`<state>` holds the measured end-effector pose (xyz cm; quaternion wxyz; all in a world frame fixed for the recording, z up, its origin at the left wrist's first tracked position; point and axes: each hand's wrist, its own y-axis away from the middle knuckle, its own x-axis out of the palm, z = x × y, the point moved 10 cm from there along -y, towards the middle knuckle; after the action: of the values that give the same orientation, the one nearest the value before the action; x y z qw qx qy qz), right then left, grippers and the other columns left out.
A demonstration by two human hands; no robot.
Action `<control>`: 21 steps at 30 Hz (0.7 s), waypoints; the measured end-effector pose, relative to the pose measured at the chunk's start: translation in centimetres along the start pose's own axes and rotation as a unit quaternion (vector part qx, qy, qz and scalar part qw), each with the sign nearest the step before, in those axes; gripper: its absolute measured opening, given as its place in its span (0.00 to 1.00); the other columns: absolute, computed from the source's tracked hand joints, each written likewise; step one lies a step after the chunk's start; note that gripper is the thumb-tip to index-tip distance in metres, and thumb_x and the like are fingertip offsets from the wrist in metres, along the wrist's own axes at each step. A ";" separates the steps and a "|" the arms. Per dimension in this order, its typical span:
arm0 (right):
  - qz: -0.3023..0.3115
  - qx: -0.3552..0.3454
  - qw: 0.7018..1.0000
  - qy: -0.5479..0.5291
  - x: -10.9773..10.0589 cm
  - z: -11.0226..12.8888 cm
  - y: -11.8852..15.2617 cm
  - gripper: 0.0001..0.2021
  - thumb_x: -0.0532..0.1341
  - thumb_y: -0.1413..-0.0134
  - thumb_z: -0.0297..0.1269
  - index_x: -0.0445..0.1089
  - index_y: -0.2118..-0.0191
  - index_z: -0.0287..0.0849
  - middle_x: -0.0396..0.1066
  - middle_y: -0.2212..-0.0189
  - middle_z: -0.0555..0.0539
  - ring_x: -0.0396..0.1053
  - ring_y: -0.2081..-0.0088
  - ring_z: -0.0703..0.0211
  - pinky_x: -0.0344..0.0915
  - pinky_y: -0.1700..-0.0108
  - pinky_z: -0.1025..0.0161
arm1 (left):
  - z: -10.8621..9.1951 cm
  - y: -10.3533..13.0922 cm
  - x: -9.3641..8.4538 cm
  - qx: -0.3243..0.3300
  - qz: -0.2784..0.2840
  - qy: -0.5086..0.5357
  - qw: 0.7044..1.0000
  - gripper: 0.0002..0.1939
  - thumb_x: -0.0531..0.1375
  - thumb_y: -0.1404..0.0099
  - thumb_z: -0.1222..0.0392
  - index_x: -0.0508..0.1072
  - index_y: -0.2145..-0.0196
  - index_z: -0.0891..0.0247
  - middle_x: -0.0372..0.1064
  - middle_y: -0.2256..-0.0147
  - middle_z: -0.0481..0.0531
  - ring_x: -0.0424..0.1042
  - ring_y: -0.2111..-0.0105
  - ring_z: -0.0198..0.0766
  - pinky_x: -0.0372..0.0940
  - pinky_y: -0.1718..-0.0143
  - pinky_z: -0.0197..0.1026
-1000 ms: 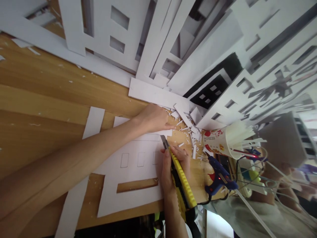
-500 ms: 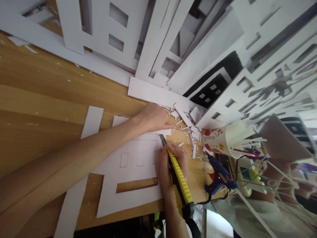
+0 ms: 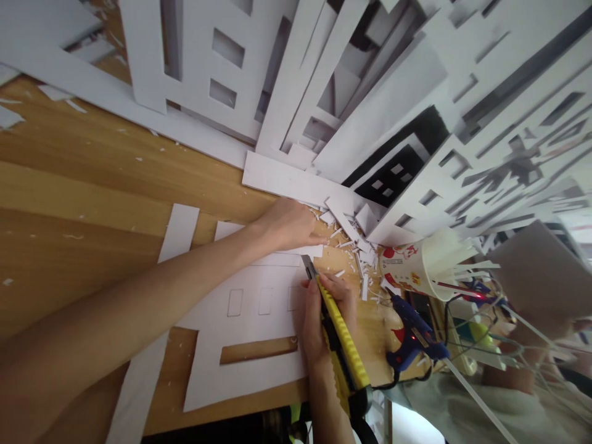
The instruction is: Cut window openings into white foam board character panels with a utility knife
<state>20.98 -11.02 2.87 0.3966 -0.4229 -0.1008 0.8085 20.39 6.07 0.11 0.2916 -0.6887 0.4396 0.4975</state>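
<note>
A white foam board sheet (image 3: pixel 250 333) lies on the wooden table, with small pencilled rectangles and one long slot cut through it. My left hand (image 3: pixel 291 223) presses on its far edge, fingers curled, one finger pointing right; its underside is hidden. My right hand (image 3: pixel 330 302) is closed around a yellow and black utility knife (image 3: pixel 345 336). The knife's blade is out, its tip at the board near the pencilled line, just below my left hand. Whether the tip touches the board I cannot tell. A white strip (image 3: pixel 143 382) runs below the sheet's left side.
Offcuts (image 3: pixel 354 231) litter the table (image 3: pixel 92 203) right of my left hand. A paper cup (image 3: pixel 411 265) holds white strips. A blue glue gun (image 3: pixel 414 336) with a lit red light sits at right. Cut-out white panels (image 3: pixel 296 80) stand behind. Part of another person (image 3: pixel 509 364) shows at right.
The whole view has shifted slightly, so things appear a little lower and mostly further right. Against the board, both hands and the knife have hardly moved.
</note>
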 end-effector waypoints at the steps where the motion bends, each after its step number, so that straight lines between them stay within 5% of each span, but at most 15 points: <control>1: -0.009 -0.009 1.000 -0.006 -0.2 0.2 -0.1 0.02 0.62 0.39 0.35 0.70 0.61 0.44 0.77 0.65 0.50 0.75 0.60 0.58 0.65 0.47 0.47 | 0.0 0.0 0.0 0.000 -0.001 0.001 1.000 0.34 0.50 0.31 0.33 0.83 0.63 0.65 0.79 0.68 0.60 0.76 0.65 0.46 0.56 0.68 0.41; 21: -0.022 -0.025 0.999 -0.014 -0.2 0.1 0.3 0.04 0.63 0.39 0.31 0.71 0.59 0.46 0.76 0.65 0.50 0.74 0.61 0.58 0.70 0.54 0.52 | -0.1 -0.1 -0.2 0.004 -0.005 0.003 1.000 0.33 0.51 0.31 0.33 0.83 0.64 0.66 0.79 0.68 0.60 0.76 0.65 0.46 0.52 0.71 0.41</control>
<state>20.87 -11.37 2.92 0.4023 -0.4193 -0.1354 0.8025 20.48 6.10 0.33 0.2953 -0.6911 0.4387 0.4927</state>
